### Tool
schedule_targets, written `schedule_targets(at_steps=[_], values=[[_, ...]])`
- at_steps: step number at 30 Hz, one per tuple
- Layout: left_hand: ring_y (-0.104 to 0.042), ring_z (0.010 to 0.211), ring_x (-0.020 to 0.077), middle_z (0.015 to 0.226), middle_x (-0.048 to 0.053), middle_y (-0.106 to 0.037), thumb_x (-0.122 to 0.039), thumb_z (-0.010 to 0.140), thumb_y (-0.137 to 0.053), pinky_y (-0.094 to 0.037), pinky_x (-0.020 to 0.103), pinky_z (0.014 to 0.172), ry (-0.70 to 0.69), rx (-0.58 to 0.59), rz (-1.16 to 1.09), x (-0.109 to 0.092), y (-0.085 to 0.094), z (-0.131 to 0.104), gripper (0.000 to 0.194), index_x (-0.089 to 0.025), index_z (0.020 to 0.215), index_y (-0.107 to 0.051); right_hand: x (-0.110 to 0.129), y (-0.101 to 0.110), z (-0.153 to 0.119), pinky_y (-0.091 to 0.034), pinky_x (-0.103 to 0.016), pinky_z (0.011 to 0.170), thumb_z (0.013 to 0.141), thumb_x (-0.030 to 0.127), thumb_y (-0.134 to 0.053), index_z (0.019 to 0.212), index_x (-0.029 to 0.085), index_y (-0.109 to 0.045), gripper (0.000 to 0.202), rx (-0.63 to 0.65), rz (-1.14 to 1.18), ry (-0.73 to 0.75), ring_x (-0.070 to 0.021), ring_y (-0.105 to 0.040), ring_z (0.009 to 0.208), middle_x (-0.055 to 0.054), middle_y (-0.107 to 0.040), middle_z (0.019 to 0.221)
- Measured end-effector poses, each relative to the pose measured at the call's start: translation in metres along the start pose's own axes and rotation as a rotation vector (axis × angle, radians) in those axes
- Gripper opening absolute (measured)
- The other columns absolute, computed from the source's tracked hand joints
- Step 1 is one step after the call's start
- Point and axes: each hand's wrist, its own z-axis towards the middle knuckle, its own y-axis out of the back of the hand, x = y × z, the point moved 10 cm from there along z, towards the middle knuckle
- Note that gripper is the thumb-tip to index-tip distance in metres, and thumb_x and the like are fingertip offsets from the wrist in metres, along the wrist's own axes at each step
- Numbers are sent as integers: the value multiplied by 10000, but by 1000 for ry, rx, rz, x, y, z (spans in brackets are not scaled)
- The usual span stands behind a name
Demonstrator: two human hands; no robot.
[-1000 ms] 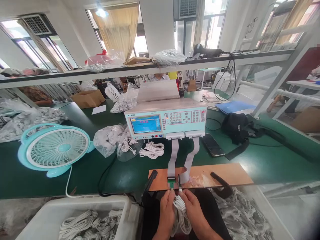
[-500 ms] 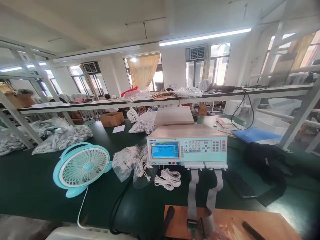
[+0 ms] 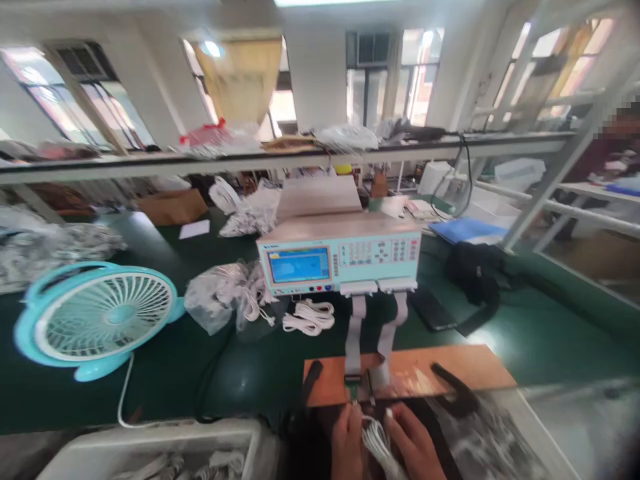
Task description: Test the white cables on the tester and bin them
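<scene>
At the bottom of the head view, my left hand point(image 3: 347, 437) is closed in a pinch on one end of a coiled white cable point(image 3: 377, 440). Its fingertips are right by a small green connector board point(image 3: 353, 392) at the end of a grey ribbon cable point(image 3: 354, 340). My right hand point(image 3: 414, 443) pinches the other end of the cable, where a small white plug point(image 3: 389, 413) shows at the fingertips. Between both hands hangs the coil. Both ribbon cables lead up to a light-blue cable tester point(image 3: 345, 267) with a lit screen. Blur hides the exact contact at the board.
An orange-brown board point(image 3: 410, 373) lies at the table's front edge. A blue fan point(image 3: 120, 313) stands left, beside bagged cables point(image 3: 215, 293) and a loose white cable coil point(image 3: 309, 317). White bins point(image 3: 255, 433) sit below. A person point(image 3: 620, 147) is at far right.
The view has tilted down and shifted, so the table appears higher and the fan farther left. Both my hands and the coiled white cable have come into view at the bottom.
</scene>
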Motion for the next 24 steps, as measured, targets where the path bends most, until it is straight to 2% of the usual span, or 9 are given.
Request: schedule_targets(at_steps=[4,7,12,17,22,24], values=[[-561,682,193,691,47,-642,-556,717,-582,-456,279,656,-79,44,5,-2,-2,-9,412,-147,723,-630,-1,-6,2,-305,-219,489,700,502,-643,614,176,-478,375,-19,119,-100,-100,-341,505,54,-387,540],[-527,619,167,630,26,-604,-528,739,-571,-438,252,598,-122,89,9,-10,-5,-7,378,-155,687,-607,-5,-13,8,-258,-214,471,651,496,-680,594,169,-471,392,-17,161,-139,-87,-297,488,60,-375,516],[-456,562,119,583,-17,-523,-466,758,-578,-391,204,537,-98,194,30,-18,-11,-6,338,-155,631,-541,-16,-17,12,-227,-211,462,638,467,-693,610,164,-488,367,-5,202,-180,-78,-282,475,67,-380,497],[-401,543,98,575,-26,-484,-430,793,-552,-343,196,521,-78,283,82,-22,-14,-6,333,-140,629,-538,-16,-17,11,-231,-211,459,624,461,-713,602,158,-503,369,-29,254,-180,-74,-291,463,65,-402,492],[-380,537,91,560,-38,-460,-435,776,-579,-331,193,525,-94,284,76,-25,-12,-6,349,-145,592,-518,-16,-18,11,-236,-211,458,583,479,-734,567,153,-506,398,-66,282,-214,-70,-293,448,67,-399,463],[-395,527,94,554,-34,-486,-465,745,-602,-335,196,520,-59,284,37,-23,-13,-6,357,-146,599,-539,-20,-18,13,-236,-212,455,572,487,-737,555,152,-509,407,-81,281,-230,-69,-293,437,68,-391,445]])
